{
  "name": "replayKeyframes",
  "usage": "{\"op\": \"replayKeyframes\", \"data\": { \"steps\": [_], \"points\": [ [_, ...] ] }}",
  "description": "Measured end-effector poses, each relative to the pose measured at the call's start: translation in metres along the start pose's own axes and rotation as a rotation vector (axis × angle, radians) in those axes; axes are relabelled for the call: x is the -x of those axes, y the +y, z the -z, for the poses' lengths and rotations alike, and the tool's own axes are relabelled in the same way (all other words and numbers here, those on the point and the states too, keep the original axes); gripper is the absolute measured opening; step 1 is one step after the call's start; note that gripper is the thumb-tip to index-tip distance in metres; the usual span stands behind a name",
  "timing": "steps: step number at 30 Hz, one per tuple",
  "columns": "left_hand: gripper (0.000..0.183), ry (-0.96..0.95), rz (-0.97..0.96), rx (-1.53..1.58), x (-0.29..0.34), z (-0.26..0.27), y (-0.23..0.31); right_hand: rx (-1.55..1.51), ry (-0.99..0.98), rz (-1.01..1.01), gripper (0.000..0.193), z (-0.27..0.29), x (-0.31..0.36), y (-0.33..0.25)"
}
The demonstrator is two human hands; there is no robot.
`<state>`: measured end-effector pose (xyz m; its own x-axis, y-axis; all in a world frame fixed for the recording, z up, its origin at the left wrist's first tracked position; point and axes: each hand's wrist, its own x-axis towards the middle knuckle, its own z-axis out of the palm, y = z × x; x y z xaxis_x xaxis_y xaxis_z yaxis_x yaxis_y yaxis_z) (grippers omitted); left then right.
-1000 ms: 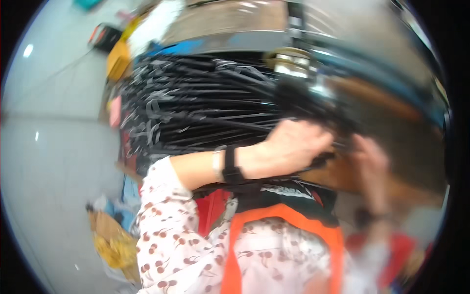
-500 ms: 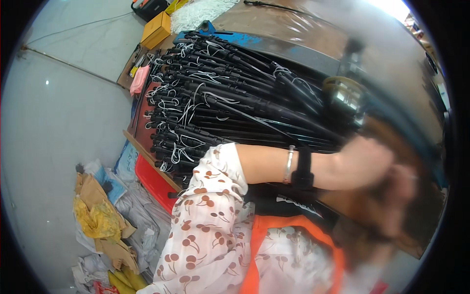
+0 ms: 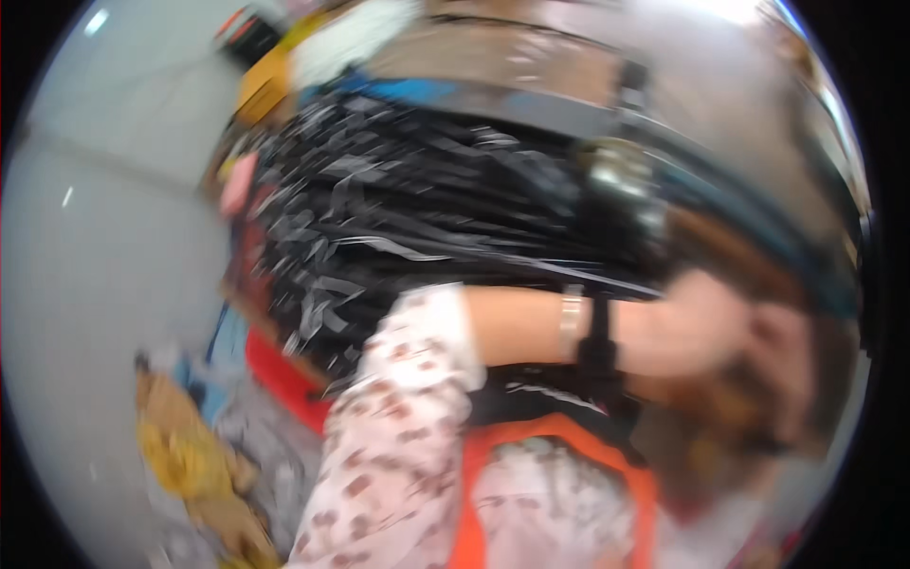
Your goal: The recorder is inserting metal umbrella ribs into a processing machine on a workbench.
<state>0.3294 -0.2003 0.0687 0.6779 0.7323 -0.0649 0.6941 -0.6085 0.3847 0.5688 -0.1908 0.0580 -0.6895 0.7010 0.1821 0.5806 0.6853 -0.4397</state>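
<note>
The person's left grip (image 3: 697,322) and right grip (image 3: 785,365) are close together, well over to the right, just past the right end of the black rods (image 3: 427,204). Blur hides the fingers of both, so how far open either is, and whether it has hold of anything, cannot be told. The rods lie in a wide heap on the bench (image 3: 246,248), pale strings at their left ends. The left forearm (image 3: 517,322) covers part of their near side, and a round metal fitting (image 3: 618,171) stands at their far right. Beyond the left end are a pink packet (image 3: 239,185), a yellow box (image 3: 263,90) and a white pile (image 3: 351,45). Crumpled wrapping (image 3: 185,450) lies on the floor (image 3: 104,275).
</note>
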Motion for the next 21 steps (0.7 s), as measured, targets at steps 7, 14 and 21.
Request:
{"op": "replayKeyframes", "data": {
  "steps": [7,14,21],
  "points": [
    [0.013,0.246,-0.128,-0.398,-0.003,0.039,-0.043,0.02,0.549,0.093,0.069,-0.047,0.002,0.064],
    [0.034,0.249,-0.449,-0.469,-0.074,0.052,-0.057,0.126,0.717,-0.111,0.054,-0.026,0.024,0.093],
    [0.038,0.142,-0.381,-0.436,-0.094,0.048,-0.067,0.117,0.646,-0.028,0.052,-0.013,0.015,0.127]
  ]
}}
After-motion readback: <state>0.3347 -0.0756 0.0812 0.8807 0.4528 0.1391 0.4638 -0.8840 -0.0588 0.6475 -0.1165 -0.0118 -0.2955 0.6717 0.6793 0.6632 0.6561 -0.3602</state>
